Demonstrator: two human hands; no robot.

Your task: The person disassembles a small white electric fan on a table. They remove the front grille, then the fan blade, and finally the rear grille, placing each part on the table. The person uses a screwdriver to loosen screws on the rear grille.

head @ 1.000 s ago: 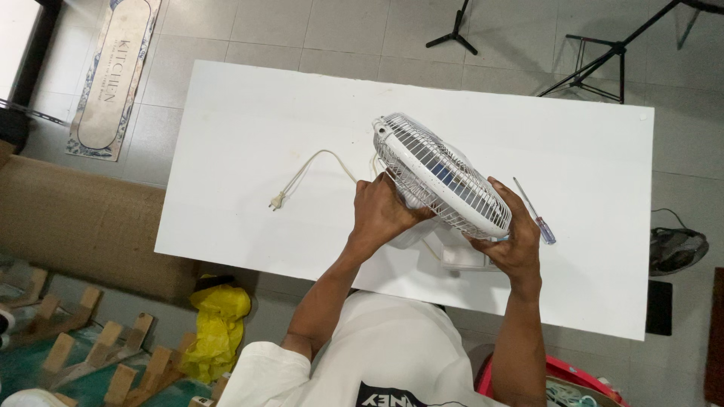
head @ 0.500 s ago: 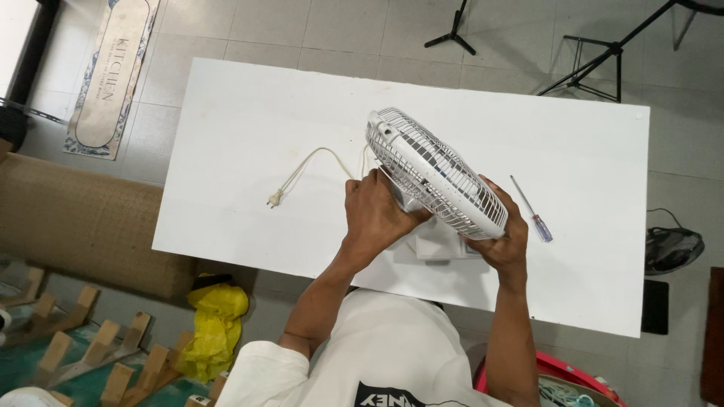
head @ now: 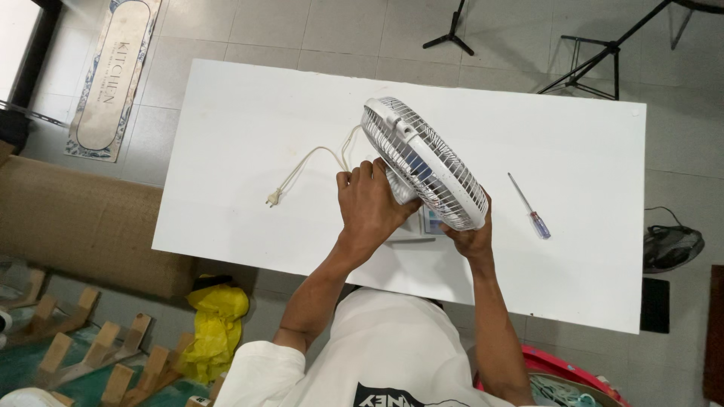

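Note:
A white table fan with a wire grille stands tilted on the white table, grille facing the far right. My left hand grips the back of the fan's body behind the grille. My right hand holds the lower rim of the grille. The fan's white cord trails left across the table and ends in a plug. A screwdriver with a blue and red handle lies on the table to the right of the fan, apart from both hands.
Black stand legs and a dark metal frame rise beyond the table's far edge. A rug lies on the tiled floor at left. A yellow bag and wooden pieces sit near my left side.
The fan has turned and shifted left, its grille now more edge-on. Both hands kept their hold and moved with it. The screwdriver has stayed in place.

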